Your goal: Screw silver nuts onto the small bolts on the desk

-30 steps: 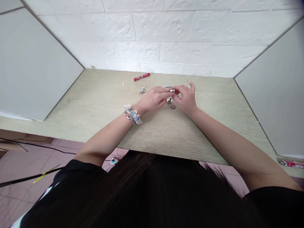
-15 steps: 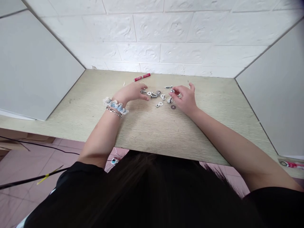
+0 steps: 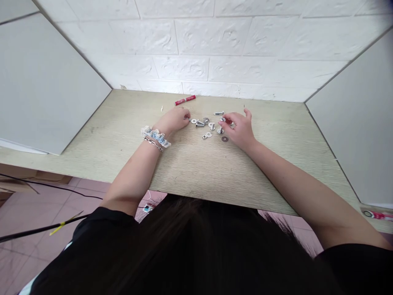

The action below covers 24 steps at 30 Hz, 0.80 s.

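Note:
My left hand (image 3: 177, 119) rests at the left of a group of metal parts, its fingers pinched on a small silver bolt that shows only in part. A washer (image 3: 194, 121) lies just beside those fingertips. My right hand (image 3: 239, 128) pinches a small silver piece, seemingly a washer, above an upright bolt (image 3: 220, 130). Between the hands are bolts (image 3: 200, 124), a washer with a bolt on it (image 3: 211, 126), and a nut (image 3: 204, 137) touching a flat washer (image 3: 209, 134). A darker washer (image 3: 225, 139) lies below my right fingertips.
A red marker (image 3: 184, 100) lies near the white brick wall (image 3: 190, 67). Another bolt (image 3: 219, 113) is behind the group. Grey panels (image 3: 49, 82) flank the wooden table (image 3: 190, 172). A red and white object (image 3: 377, 214) sits at the far right.
The fingers of my left hand have closed round the small bolt, where they were apart before. My right hand has hardly moved. The view has shifted slightly.

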Each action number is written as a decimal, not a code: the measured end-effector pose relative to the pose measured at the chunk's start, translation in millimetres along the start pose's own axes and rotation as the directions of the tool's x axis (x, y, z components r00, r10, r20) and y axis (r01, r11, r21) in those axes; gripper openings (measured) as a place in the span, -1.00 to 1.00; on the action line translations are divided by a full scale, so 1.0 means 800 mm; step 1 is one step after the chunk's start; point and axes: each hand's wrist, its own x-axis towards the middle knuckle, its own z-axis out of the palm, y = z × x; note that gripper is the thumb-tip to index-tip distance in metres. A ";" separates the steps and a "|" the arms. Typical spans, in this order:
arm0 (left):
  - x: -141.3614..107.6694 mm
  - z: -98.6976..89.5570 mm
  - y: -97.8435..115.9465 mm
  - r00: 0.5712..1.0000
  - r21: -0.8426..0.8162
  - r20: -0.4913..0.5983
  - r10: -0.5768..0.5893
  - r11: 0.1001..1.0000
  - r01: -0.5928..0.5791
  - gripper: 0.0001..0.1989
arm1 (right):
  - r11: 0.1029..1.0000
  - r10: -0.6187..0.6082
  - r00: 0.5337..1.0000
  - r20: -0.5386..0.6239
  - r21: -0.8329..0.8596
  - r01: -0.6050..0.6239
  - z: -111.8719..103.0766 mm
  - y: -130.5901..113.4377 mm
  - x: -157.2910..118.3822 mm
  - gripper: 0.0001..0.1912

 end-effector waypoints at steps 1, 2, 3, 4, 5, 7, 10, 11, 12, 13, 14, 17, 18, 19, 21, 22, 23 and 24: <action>0.001 0.003 0.000 1.000 0.000 -0.026 0.017 1.000 -0.017 -0.65 | 1.000 -0.002 1.000 0.000 -0.002 0.002 0.000 0.000 0.000 -0.73; 0.002 0.006 0.001 0.998 0.000 -0.051 0.033 0.999 -0.033 -0.62 | 1.000 -0.004 1.000 0.001 -0.006 0.004 0.000 0.000 0.000 -0.73; 0.003 0.008 0.002 0.996 0.002 -0.072 0.046 0.999 -0.046 -0.59 | 1.000 -0.006 1.000 0.004 -0.011 0.006 0.000 0.000 0.000 -0.73; 0.002 0.009 0.003 0.995 0.010 -0.082 0.059 0.998 -0.058 -0.58 | 1.000 -0.009 1.000 0.007 -0.017 0.009 0.000 0.000 0.000 -0.72; 0.002 0.010 0.005 0.995 0.025 -0.073 0.070 0.997 -0.069 -0.58 | 1.000 -0.010 1.000 0.011 -0.022 0.011 0.000 0.000 0.000 -0.72; 0.000 0.009 0.008 0.996 0.069 -0.019 0.086 0.994 -0.085 -0.60 | 1.000 -0.012 1.000 0.020 -0.028 0.012 0.000 0.000 -0.001 -0.72; -0.004 0.005 0.011 0.997 0.111 0.046 0.068 0.991 -0.073 -0.59 | 1.000 -0.005 1.000 0.031 -0.019 0.006 0.000 0.000 -0.001 -0.72; -0.005 0.004 0.012 0.997 0.118 0.047 0.056 0.991 -0.061 -0.58 | 1.000 -0.001 1.000 0.032 -0.010 0.002 0.000 -0.001 -0.001 -0.72; -0.005 0.002 0.013 0.998 0.125 0.044 0.044 0.991 -0.049 -0.58 | 1.000 0.003 0.999 0.032 -0.001 -0.003 0.000 -0.001 -0.001 -0.72; -0.006 0.001 0.015 0.998 0.133 0.043 0.036 0.990 -0.041 -0.58 | 1.000 0.007 0.999 0.033 0.007 -0.007 0.000 -0.001 -0.001 -0.72; -0.006 0.000 0.016 0.999 0.142 0.042 0.029 0.989 -0.035 -0.59 | 1.000 0.010 0.999 0.035 0.013 -0.010 0.000 -0.001 -0.001 -0.72; -0.008 -0.001 0.019 1.000 0.159 0.024 0.007 0.987 -0.011 -0.61 | 1.000 0.011 0.999 0.045 0.014 -0.012 0.000 -0.001 -0.001 -0.72; -0.008 -0.001 0.020 1.000 0.155 0.015 0.001 0.988 -0.003 -0.62 | 1.000 0.011 0.999 0.047 0.009 -0.011 0.000 -0.001 -0.001 -0.72; -0.009 0.000 0.020 1.000 0.146 0.007 0.000 0.989 -0.001 -0.63 | 1.000 0.009 0.999 0.049 0.005 -0.009 0.000 -0.001 -0.001 -0.73; -0.010 0.003 0.021 1.000 0.124 -0.019 0.014 0.992 -0.012 -0.65 | 1.000 0.005 0.999 0.050 -0.005 -0.005 0.000 -0.001 -0.001 -0.73; -0.011 0.004 0.021 0.999 0.113 -0.043 0.026 0.993 -0.021 -0.66 | 1.000 0.003 0.999 0.050 -0.009 -0.002 0.000 0.000 -0.001 -0.73; -0.011 0.006 0.021 0.997 0.101 -0.073 0.034 0.995 -0.026 -0.65 | 1.000 0.001 0.999 0.051 -0.013 0.000 0.000 0.000 -0.001 -0.73; -0.012 0.008 0.020 0.994 0.088 -0.106 0.032 0.996 -0.023 -0.63 | 1.000 -0.001 0.999 0.052 -0.015 0.001 0.000 0.000 -0.001 -0.73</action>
